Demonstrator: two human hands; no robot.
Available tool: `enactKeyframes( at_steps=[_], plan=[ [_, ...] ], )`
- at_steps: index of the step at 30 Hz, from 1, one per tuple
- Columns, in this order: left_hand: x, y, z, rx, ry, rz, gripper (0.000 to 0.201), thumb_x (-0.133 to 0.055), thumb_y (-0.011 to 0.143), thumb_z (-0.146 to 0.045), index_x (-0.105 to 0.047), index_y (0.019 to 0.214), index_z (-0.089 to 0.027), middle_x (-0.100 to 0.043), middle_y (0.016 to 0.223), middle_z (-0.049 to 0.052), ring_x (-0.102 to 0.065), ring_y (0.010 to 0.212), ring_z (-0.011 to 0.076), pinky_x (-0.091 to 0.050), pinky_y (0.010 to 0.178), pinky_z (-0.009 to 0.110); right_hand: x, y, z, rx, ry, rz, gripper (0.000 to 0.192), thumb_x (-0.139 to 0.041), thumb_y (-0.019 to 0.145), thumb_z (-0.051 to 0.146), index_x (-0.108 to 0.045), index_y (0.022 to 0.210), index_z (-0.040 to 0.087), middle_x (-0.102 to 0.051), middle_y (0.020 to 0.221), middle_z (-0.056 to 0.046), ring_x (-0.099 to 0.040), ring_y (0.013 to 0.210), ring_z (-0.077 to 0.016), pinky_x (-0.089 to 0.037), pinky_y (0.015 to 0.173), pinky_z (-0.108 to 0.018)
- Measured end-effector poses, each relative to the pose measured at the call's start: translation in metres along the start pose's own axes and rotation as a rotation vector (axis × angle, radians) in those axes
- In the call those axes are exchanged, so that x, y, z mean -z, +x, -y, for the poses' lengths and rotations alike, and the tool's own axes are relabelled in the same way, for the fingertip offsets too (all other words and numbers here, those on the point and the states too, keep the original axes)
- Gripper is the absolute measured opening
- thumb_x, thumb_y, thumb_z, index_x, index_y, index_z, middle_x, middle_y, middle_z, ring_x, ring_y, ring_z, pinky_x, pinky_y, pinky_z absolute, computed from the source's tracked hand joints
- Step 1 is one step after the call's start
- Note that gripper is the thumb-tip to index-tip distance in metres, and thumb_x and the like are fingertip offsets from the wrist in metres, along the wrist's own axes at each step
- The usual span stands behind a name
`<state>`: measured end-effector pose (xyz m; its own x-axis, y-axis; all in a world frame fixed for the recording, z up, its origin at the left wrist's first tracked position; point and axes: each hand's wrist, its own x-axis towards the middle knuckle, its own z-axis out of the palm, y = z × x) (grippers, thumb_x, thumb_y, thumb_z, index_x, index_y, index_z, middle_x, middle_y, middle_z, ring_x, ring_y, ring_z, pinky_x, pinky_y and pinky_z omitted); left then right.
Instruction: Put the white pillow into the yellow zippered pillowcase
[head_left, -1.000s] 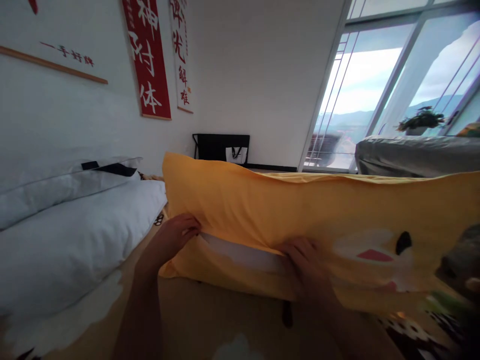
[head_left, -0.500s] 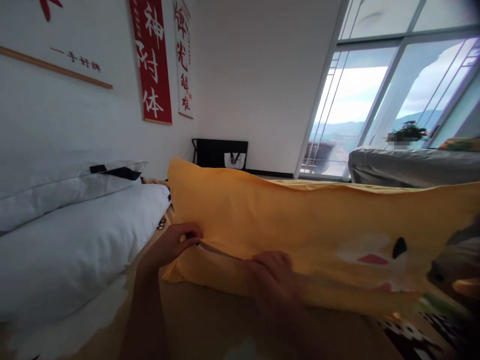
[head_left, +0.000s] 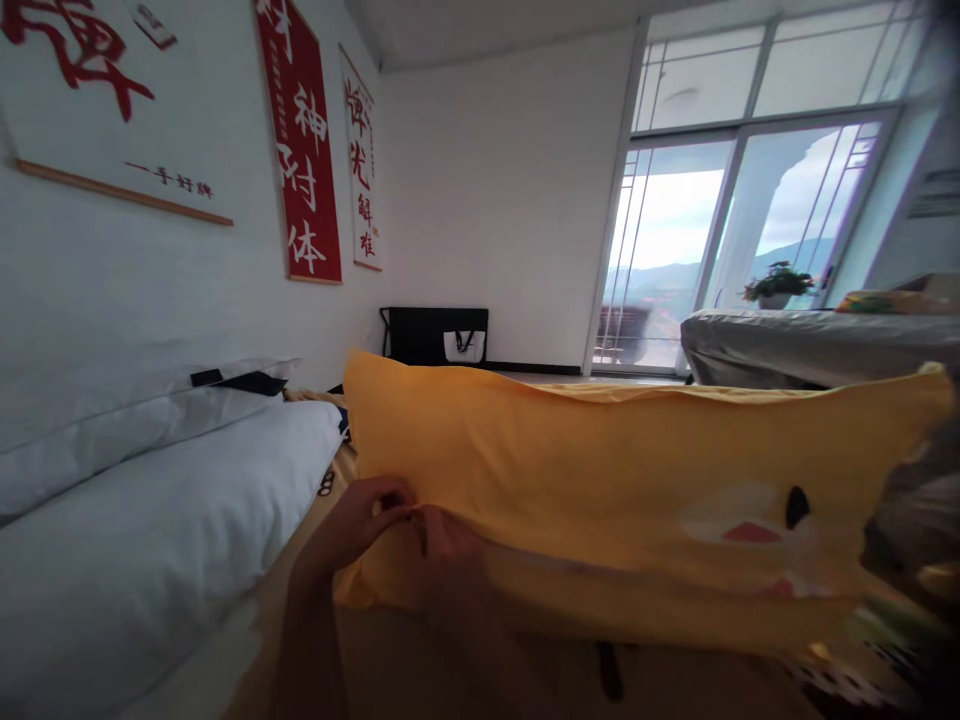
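A long yellow pillowcase (head_left: 570, 460) stands on its side across the bed, plump as if filled, with a cartoon face near its right end. A slit with a pale edge runs along its lower front. My left hand (head_left: 360, 525) pinches the fabric at the slit's left end. Right beside it, my right hand (head_left: 457, 550) is closed on the same edge, fingertips close to the left hand's; it is slightly blurred. Whether a zipper pull is between the fingers is hidden.
White pillows (head_left: 187, 500) lie along the wall at left on a tan patterned bedsheet (head_left: 292, 590). A blurred dark shape (head_left: 911, 520) is at the pillowcase's right end. Beyond are a black panel (head_left: 420, 330), a white bag (head_left: 465, 346) and a grey-covered piece of furniture (head_left: 795, 340).
My right hand has moved left along the slit to meet my left hand, which keeps its pinch. The view has tilted up slightly.
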<state>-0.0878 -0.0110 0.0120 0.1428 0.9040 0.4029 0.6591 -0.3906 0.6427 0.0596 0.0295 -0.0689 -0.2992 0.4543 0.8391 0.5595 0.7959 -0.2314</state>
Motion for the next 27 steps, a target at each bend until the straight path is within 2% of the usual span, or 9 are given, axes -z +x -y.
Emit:
enactKeyframes(
  at_steps=[7,16,20,23,27],
  plan=[
    [-0.002,0.003,0.005,-0.015,0.014,-0.015,0.014,-0.055,0.083,-0.027,-0.064,0.079,-0.017,-0.066,0.08,0.0,-0.056,0.077,0.0133,-0.041,0.074,0.024,-0.008,-0.001,-0.002,0.008,0.007,-0.029,0.031,-0.037,0.093,0.022,-0.067,0.085,0.016,-0.063,0.064,-0.004,-0.054,0.053,-0.0099,-0.037,0.053,-0.019],
    [-0.004,0.004,-0.007,-0.012,0.038,0.012,0.013,-0.054,0.083,-0.027,-0.059,0.077,-0.018,-0.06,0.076,-0.001,-0.052,0.073,0.012,-0.04,0.07,0.023,-0.006,0.0,-0.012,0.056,0.035,-0.118,0.027,-0.043,0.09,0.021,-0.067,0.076,0.019,-0.064,0.063,-0.003,-0.057,0.057,-0.0106,-0.038,0.055,-0.019],
    [-0.006,0.003,-0.007,-0.037,0.118,-0.029,0.015,-0.052,0.085,-0.029,-0.058,0.075,-0.019,-0.06,0.078,0.0,-0.053,0.076,0.014,-0.042,0.072,0.025,-0.003,0.002,-0.008,0.091,0.008,-0.182,0.025,-0.046,0.089,0.021,-0.065,0.073,0.019,-0.063,0.06,-0.001,-0.057,0.054,-0.0101,-0.038,0.053,-0.02],
    [-0.007,0.002,-0.007,-0.103,0.197,-0.092,0.018,-0.049,0.087,-0.031,-0.06,0.077,-0.02,-0.059,0.087,0.002,-0.054,0.084,0.0157,-0.043,0.079,0.028,0.002,0.009,-0.002,0.097,0.034,-0.278,0.027,-0.044,0.09,0.018,-0.062,0.069,0.019,-0.063,0.057,0.0,-0.057,0.05,-0.0094,-0.037,0.051,-0.022],
    [-0.008,0.004,-0.008,-0.125,0.251,-0.107,0.021,-0.044,0.089,-0.031,-0.061,0.083,-0.02,-0.06,0.095,0.004,-0.055,0.091,0.0167,-0.043,0.084,0.03,0.01,0.016,0.003,0.061,0.098,-0.366,0.03,-0.04,0.09,0.017,-0.061,0.067,0.018,-0.061,0.053,0.0,-0.055,0.045,-0.0087,-0.035,0.048,-0.022]
  ],
)
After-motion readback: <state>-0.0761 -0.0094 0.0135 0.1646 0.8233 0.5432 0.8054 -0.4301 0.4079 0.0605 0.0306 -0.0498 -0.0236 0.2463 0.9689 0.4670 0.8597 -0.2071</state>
